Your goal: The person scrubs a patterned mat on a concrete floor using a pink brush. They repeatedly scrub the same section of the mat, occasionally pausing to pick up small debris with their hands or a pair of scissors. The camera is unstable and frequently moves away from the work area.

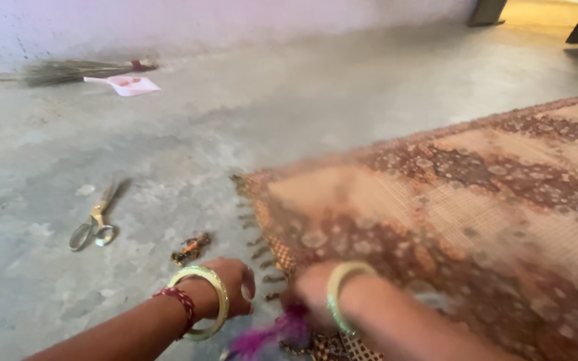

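Head view: left hand [230,286] and right hand [314,293], grips blurred beyond telling, meet at the patterned mat's [463,200] fringed edge on grey concrete floor [289,107]; scissors [93,217] lie left.

Both forearms were bare, with no sleeves in view. The left hand [230,286] had a wide pale yellow-green bangle [210,299] at the wrist, with a thinner dark red patterned bangle [178,302] just behind it. The right hand [312,291], blurred, wore one similar yellow-green bangle [338,294].
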